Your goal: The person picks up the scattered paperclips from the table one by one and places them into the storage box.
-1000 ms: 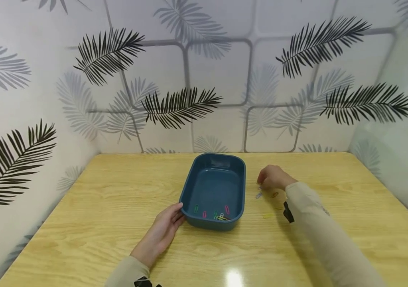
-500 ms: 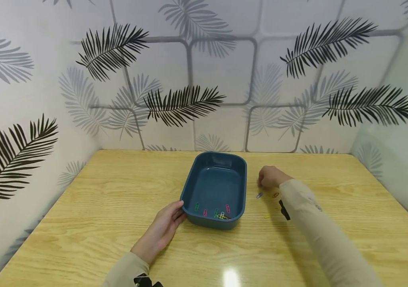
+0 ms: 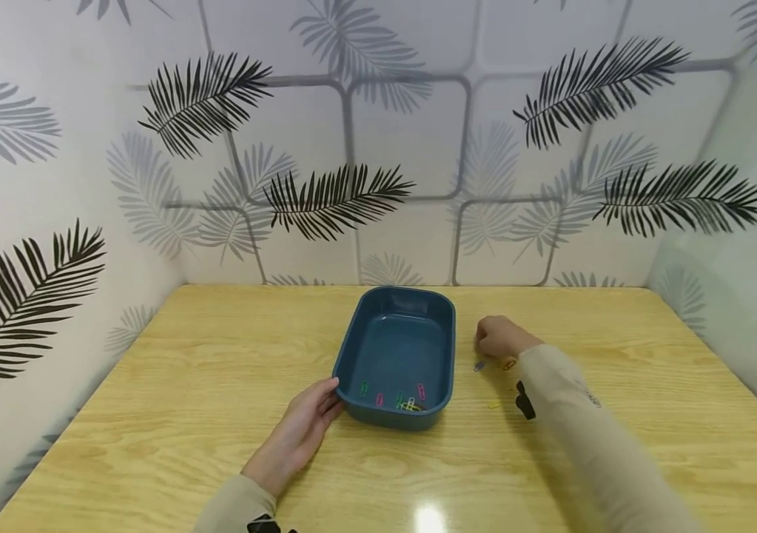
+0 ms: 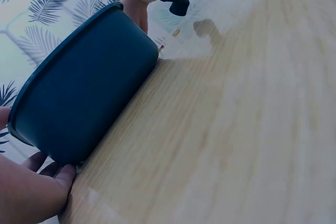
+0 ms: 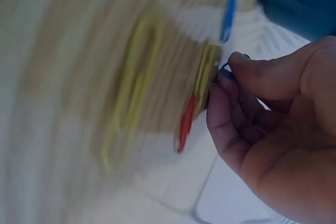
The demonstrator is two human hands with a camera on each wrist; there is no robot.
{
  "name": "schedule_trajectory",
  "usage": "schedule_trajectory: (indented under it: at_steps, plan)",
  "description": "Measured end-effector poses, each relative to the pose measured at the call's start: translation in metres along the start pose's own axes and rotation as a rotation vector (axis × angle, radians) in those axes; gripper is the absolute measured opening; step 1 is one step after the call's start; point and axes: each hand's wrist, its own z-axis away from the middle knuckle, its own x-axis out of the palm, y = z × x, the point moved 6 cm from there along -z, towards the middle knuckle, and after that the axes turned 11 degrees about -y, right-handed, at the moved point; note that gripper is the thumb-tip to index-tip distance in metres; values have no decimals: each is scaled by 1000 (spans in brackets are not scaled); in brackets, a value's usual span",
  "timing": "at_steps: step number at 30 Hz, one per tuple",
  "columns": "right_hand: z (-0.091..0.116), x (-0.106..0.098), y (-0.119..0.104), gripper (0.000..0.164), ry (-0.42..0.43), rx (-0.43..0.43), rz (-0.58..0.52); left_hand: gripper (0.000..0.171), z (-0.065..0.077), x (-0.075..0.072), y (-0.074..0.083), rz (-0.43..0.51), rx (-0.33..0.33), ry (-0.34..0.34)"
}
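Note:
A dark blue plastic tray (image 3: 391,419) sits on the table. My left hand (image 3: 305,426) grips its near left corner, thumb on the rim and fingers curled against the wall below. Just right of the tray, my right hand (image 3: 501,337) is low over the tabletop. In the right wrist view, thumb and fingertips pinch a small blue paper clip (image 5: 227,71), partly hidden by the fingers. Around that hand lie another blue paper clip (image 5: 229,11), a red one (image 5: 187,121) and yellow ones, the nearest being a blurred yellow paper clip (image 5: 134,85).
Several paper clips lie inside the tray at its near end, among them a green paper clip (image 3: 363,388) and a pink paper clip (image 3: 421,391). The wooden table (image 3: 218,355) meets a leaf-patterned wall (image 3: 405,237) at the back.
My right fingers have closed down on a blue paper clip that showed at their tips earlier. The left hand and tray have stayed put; the head view shifts slightly.

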Motion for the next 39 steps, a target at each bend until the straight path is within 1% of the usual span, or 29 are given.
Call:
schedule_trajectory:
  at_steps: [4,7,10,16,18,21,24,28,33,36,39]
  plan:
    - [6,2,4,7,56,-54,-218,49,0,-1,-1,4,-2,-10]
    - [11,4,9,5,89,-72,-354,51,0,0,-2,1,0,-28]
    - [13,6,15,7,107,-68,-433,52,-1,0,-1,-4,2,-30]
    - [19,10,24,10,107,-49,-569,50,0,2,-2,-5,-5,-18]
    - [23,10,25,11,108,-48,-643,51,0,2,-3,-6,-7,-20]
    - [31,8,22,14,128,-81,-763,51,0,1,-3,-1,-5,-23]
    - [39,1,16,15,169,-129,-862,49,-1,-1,-3,10,-1,-5]
    - [47,-7,4,17,210,-172,-902,47,0,-2,-2,10,4,12]
    - [54,-9,-14,18,231,-229,-941,47,1,-2,-3,3,2,15]
    - [58,-11,-25,18,245,-257,-936,47,0,-1,-2,-2,-4,12]
    - [61,-12,-37,18,252,-272,-905,47,0,-1,-1,-10,-7,9]
